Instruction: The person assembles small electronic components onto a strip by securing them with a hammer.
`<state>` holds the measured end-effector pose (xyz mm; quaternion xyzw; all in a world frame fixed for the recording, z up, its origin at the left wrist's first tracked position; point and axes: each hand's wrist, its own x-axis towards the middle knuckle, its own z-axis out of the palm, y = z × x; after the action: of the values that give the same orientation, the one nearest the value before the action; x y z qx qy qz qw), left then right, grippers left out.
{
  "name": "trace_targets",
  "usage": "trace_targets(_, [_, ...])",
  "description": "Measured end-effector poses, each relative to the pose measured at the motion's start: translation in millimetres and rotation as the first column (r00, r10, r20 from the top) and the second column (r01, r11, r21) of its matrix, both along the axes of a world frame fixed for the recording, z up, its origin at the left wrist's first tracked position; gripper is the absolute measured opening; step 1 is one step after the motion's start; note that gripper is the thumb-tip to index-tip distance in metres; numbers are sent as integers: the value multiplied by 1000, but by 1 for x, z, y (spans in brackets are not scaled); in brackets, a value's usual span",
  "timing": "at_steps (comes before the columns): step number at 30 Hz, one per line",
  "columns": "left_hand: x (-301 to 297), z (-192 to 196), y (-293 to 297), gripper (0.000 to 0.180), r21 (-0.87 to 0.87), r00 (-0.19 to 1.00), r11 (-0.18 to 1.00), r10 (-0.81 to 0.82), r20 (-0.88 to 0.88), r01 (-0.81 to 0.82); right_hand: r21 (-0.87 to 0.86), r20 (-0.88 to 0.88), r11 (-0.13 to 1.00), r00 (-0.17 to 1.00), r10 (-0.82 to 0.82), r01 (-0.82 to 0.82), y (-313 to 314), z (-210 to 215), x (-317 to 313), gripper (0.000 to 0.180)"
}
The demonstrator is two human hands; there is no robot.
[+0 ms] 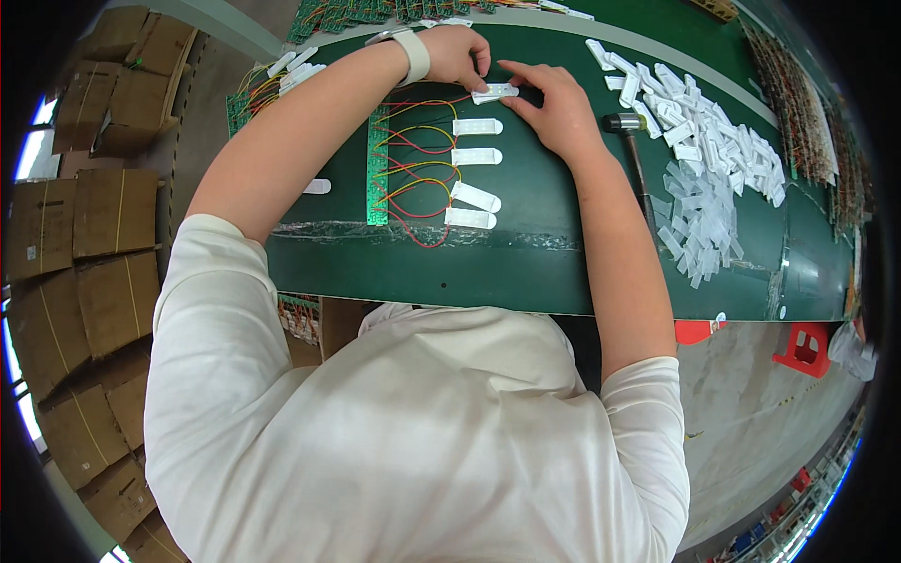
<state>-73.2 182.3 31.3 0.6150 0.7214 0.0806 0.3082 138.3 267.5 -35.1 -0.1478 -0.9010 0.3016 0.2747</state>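
Observation:
A small white plastic case (495, 93) lies at the far part of the green table, with wires running to its left end. The curled fingers of my left hand (457, 58) close on that left end. At its other end, my right hand (561, 111) holds it between thumb and forefinger. Several more white cases (477, 157) lie in a column nearer to me. Red, yellow and black wires (420, 178) link them to a long green circuit board (377, 174), whose far end is hidden by my left forearm.
Right of my right hand lies a hammer (636, 159). Beyond it are a heap of white cases (723, 141) and a pile of clear strips (699, 220). Wired boards (239, 111) sit at the left edge; more boards (375, 13) lie at the back. Cartons (89, 310) are stacked at left.

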Motion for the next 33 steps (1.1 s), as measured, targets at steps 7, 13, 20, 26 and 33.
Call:
trace_targets(7, [11,2,9,28,-98,993,994,34,-109,-45,36,6,999,1000,-20,20,2,-1,2,41])
trace_targets(13, [10,2,10,34,-159,990,984,63,-122,-82,89,-28,996,999,-22,25,-1,1,2,30])
trace_targets(20, [5,-5,3,38,-114,990,987,102,-93,-112,208,-42,978,999,16,-7,-4,0,0,17])
trace_targets(26, [8,-1,-5,39,-73,997,996,54,-50,-57,265,-31,964,1000,8,1,-6,2,2,14])
trace_targets(33, [5,8,-62,25,467,809,884,280,-517,-8,273,-40,962,999,-7,18,-12,5,0,14])
